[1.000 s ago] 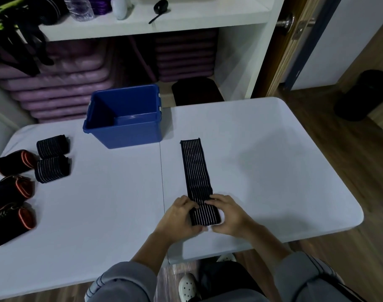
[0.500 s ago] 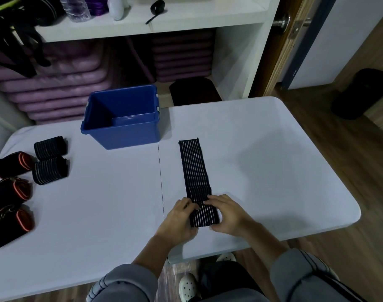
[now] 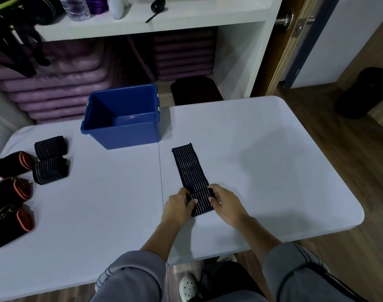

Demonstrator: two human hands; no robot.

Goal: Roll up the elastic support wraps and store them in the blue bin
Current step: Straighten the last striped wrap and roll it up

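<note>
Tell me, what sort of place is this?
Probably a gym or fitness studio's storeroom: stacked purple mats fill the shelving, rolled support wraps lie on the white table, and the left hand and right hand grip a striped wrap.

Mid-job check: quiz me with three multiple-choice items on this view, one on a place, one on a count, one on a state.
1. Where is the blue bin?
A) on the table, beyond and left of the striped wrap
B) on a chair
C) on the floor

2. How many rolled wraps lie at the table's left end?
A) three
B) five
C) seven

3. The striped wrap is:
A) fully rolled
B) rolled at its near end, the rest flat
C) inside the bin

Answers:
1 A, the bin stands on the tabletop.
2 B, two are striped and three are orange-trimmed.
3 B, the left hand and right hand grip the roll and the far part lies flat.
</note>
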